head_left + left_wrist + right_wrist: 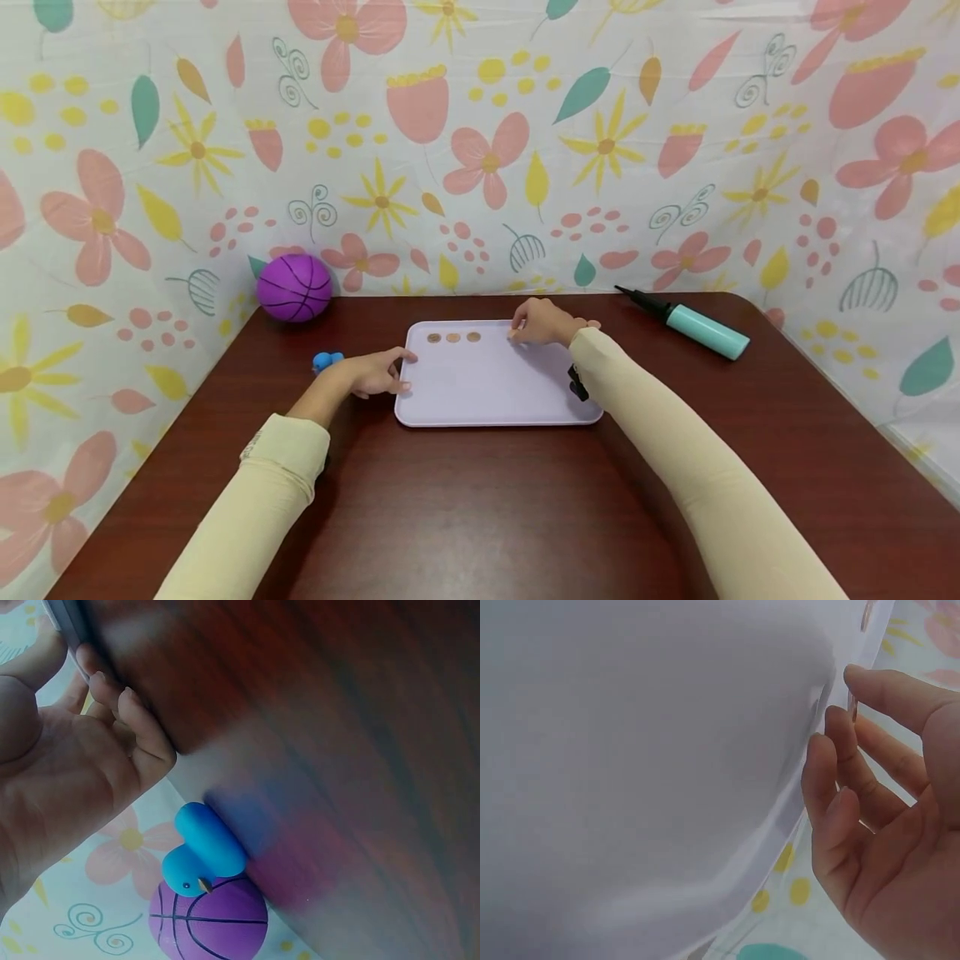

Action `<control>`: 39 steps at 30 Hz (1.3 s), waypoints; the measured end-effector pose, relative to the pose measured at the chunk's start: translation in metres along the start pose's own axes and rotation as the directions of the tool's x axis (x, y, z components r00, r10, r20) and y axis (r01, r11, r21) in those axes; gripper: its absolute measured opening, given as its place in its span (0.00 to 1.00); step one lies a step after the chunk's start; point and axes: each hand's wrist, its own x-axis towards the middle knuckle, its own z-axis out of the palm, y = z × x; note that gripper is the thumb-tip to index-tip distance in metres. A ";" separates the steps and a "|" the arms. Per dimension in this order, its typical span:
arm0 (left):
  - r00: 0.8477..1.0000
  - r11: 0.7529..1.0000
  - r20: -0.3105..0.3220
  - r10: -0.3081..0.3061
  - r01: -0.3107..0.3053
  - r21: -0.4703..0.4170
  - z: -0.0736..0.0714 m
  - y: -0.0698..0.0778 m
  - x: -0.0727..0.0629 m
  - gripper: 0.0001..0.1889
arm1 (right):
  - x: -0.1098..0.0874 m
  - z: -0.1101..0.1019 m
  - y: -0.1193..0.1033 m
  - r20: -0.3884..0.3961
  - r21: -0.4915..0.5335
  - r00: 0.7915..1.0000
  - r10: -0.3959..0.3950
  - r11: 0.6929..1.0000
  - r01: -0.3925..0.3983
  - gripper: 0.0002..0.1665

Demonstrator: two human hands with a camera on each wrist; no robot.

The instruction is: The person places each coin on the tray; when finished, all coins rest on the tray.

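A pale lilac tray (487,387) lies on the dark table, with three coins (452,337) in a row along its far left side. My left hand (371,373) holds the tray's left rim, thumb and index finger over the edge, the other fingers bent beside it in the left wrist view. Over the tray's far side, my right hand (543,321) pinches a coin (853,709) between thumb and fingertips. Just past the right wrist, a few more coins (593,323) show, partly hidden by the wrist. The sleeve covers the tray's right part.
A blue toy duck (202,851) sits on the table left of my left hand. Behind it, at the far left corner, is a purple ball (294,287). A teal hand pump (705,329) with a black nozzle lies at the far right. A floral curtain (480,167) hangs beyond the table (480,508).
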 end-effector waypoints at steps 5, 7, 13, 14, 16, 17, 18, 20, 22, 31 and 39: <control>1.000 1.000 0.005 0.002 -0.002 0.006 0.000 0.001 0.000 0.31 | 0.006 0.005 -0.008 0.020 -0.027 1.000 0.021 0.999 -0.020 0.13; 1.000 1.000 0.003 -0.003 0.003 0.004 0.000 0.001 0.000 0.31 | 0.008 0.007 -0.011 0.026 -0.031 0.999 0.030 0.999 -0.029 0.13; 1.000 1.000 0.001 0.005 -0.005 0.000 -0.001 0.001 -0.001 0.31 | 0.014 0.011 -0.017 0.011 -0.027 0.999 0.035 0.999 -0.035 0.13; 1.000 1.000 0.001 0.004 -0.004 0.003 -0.001 0.001 -0.001 0.31 | 0.015 0.011 -0.017 0.013 -0.026 0.999 0.031 0.999 -0.031 0.13; 1.000 1.000 0.001 -0.002 0.002 0.006 -0.001 0.001 -0.001 0.31 | 0.018 0.013 -0.019 0.016 -0.025 0.999 0.033 0.999 -0.033 0.13; 1.000 1.000 0.001 -0.002 0.002 0.008 -0.001 0.001 -0.001 0.31 | 0.018 0.013 -0.019 0.017 -0.024 0.999 0.039 0.999 -0.038 0.13; 1.000 1.000 0.002 -0.003 0.003 0.008 -0.001 0.001 -0.001 0.31 | 0.019 0.014 -0.020 0.018 -0.025 0.999 0.040 0.999 -0.040 0.13; 1.000 1.000 0.002 -0.001 0.001 0.007 -0.001 0.001 -0.001 0.31 | 0.020 0.015 -0.021 0.018 -0.022 0.999 0.040 0.999 -0.039 0.13; 1.000 1.000 0.002 0.001 -0.001 0.001 -0.001 0.001 -0.001 0.31 | 0.021 0.016 -0.022 0.017 -0.017 0.999 0.038 0.999 -0.038 0.13; 1.000 1.000 0.000 -0.006 0.006 0.001 -0.001 0.002 -0.001 0.30 | 0.024 0.020 -0.023 0.029 0.032 0.998 0.050 0.998 -0.051 0.13; 1.000 1.000 0.006 -0.005 0.005 -0.003 0.000 -0.001 0.000 0.30 | 0.018 0.018 -0.028 0.044 0.093 0.997 0.058 0.994 -0.062 0.12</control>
